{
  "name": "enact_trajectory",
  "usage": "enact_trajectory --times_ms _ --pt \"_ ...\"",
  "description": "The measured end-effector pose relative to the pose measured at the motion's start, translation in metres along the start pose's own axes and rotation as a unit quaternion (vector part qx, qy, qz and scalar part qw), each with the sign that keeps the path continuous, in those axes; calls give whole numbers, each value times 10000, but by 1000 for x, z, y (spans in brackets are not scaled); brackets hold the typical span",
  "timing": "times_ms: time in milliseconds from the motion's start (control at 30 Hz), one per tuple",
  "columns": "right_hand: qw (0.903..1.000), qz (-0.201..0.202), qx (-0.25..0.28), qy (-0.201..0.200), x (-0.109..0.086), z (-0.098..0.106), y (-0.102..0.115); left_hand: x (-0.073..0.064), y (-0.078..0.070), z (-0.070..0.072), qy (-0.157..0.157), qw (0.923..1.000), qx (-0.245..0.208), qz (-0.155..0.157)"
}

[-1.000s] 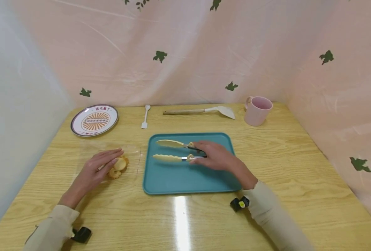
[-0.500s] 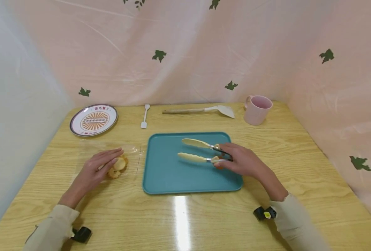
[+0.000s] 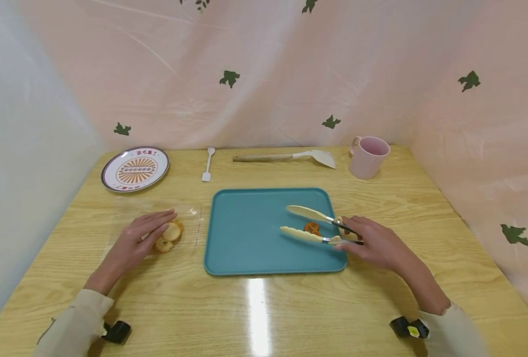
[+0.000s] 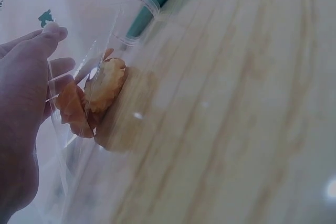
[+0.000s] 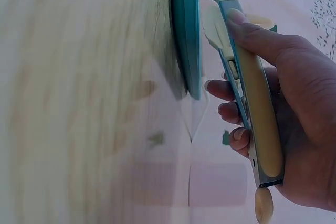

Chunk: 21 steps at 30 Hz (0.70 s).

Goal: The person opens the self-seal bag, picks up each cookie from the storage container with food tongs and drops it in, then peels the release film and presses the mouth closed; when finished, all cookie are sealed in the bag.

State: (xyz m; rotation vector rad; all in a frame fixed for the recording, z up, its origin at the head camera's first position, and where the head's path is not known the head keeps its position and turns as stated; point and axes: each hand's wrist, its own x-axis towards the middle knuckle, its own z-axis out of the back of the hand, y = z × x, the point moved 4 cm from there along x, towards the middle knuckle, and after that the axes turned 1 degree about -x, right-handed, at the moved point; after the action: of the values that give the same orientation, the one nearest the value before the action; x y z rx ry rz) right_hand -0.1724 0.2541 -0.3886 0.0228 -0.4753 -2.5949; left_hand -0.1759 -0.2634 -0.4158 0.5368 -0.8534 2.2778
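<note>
My right hand grips a pair of tongs with cream-coloured tips. The tips are spread apart over the right part of the teal tray. A small orange-brown pretzel shows between the tong arms and looks to lie on the tray. On the left, my left hand rests on a clear plastic bag, its fingers fairly straight. Several biscuits sit inside the bag beside those fingers. Part of the bag is hidden under the hand.
Along the back of the table stand a patterned plate, a small white spoon-like tool, a spatula with a wooden handle, and a pink mug. A pale curtain surrounds the table.
My right hand has moved right and toward me with the tongs, from over the tray's middle to its right edge. The pretzel has come into view. My left hand has stayed still.
</note>
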Motion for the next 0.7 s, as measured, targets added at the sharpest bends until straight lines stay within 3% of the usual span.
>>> enact_trajectory --times_ms 700 --pt "9981 -482 -336 177 -37 16 -10 2 -5 1 -97 9999 -55 -40"
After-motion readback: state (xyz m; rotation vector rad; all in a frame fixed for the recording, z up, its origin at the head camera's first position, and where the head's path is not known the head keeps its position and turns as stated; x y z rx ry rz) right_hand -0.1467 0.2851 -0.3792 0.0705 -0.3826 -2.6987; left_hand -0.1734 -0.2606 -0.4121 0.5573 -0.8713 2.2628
